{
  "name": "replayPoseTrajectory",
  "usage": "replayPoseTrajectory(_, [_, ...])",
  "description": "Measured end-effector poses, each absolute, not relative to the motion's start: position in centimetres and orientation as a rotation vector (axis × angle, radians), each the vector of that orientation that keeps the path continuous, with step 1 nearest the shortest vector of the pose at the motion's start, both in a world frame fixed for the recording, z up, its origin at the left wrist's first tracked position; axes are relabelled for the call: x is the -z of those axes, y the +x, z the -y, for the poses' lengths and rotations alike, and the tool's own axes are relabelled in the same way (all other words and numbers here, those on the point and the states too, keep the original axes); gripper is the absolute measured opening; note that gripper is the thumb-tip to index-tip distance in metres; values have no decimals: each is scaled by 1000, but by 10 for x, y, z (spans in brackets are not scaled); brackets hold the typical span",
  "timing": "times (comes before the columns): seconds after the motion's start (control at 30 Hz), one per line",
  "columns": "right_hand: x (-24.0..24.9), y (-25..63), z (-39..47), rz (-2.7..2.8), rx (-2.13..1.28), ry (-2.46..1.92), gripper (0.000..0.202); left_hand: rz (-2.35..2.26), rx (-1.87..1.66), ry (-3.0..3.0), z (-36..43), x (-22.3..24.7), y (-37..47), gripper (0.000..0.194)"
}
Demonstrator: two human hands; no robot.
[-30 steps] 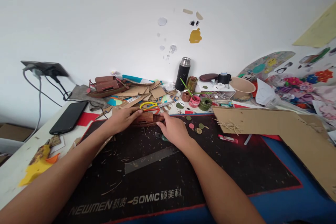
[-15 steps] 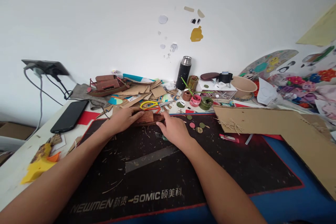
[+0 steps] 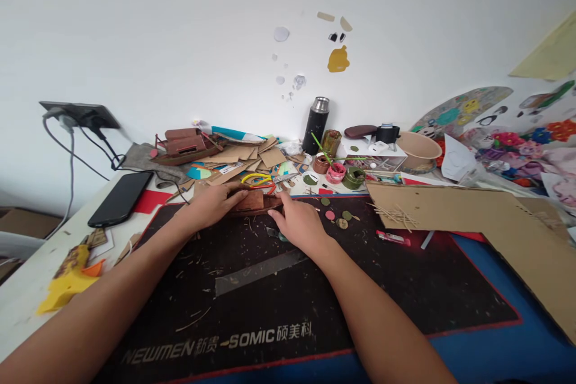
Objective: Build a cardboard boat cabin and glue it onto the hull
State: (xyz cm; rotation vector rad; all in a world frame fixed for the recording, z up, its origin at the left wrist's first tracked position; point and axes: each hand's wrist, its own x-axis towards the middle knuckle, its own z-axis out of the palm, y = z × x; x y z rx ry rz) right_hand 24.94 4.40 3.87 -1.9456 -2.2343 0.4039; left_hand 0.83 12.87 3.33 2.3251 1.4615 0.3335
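Observation:
A small reddish-brown model boat (image 3: 250,201) rests near the back edge of the dark mat (image 3: 252,318). My left hand (image 3: 212,205) grips its left end, fingers over the hull. At the right end, my right hand (image 3: 299,219) holds the hull between thumb and fingers. Both ends of the boat are partly hidden by my hands. Just behind it lie scissors with yellow and orange handles (image 3: 257,180). A larger brown model boat (image 3: 186,147) stands at the back left.
A black flask (image 3: 315,126) and open paint pots (image 3: 335,173) stand behind. Cardboard (image 3: 441,207) with thin sticks covers the right side. A pink cutter (image 3: 393,238) lies on the mat. A phone (image 3: 120,198) and yellow glue gun (image 3: 67,282) are at left.

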Motion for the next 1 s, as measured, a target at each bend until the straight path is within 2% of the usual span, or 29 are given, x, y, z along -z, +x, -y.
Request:
replayPoseTrajectory(0.33, [-39, 253, -46, 2159, -455, -1915, 49, -1375, -396, 2300, -126, -38, 9, 66])
replayPoseTrajectory(0.53, [-39, 254, -46, 2135, -490, -1919, 45, -1316, -464, 2214, -134, -64, -15, 80])
replayPoseTrajectory(0.7, [-38, 254, -46, 2137, -480, -1908, 45, -1363, -323, 2221, -139, -92, -60, 96])
replayPoseTrajectory(0.87, [-36, 254, -48, 2129, -479, -1926, 45, -1288, -128, 2279, -138, -92, -68, 80])
replayPoseTrajectory(1.0, [-34, 254, -48, 2138, -466, -1917, 45, -1268, -127, 2302, -140, -81, -57, 61])
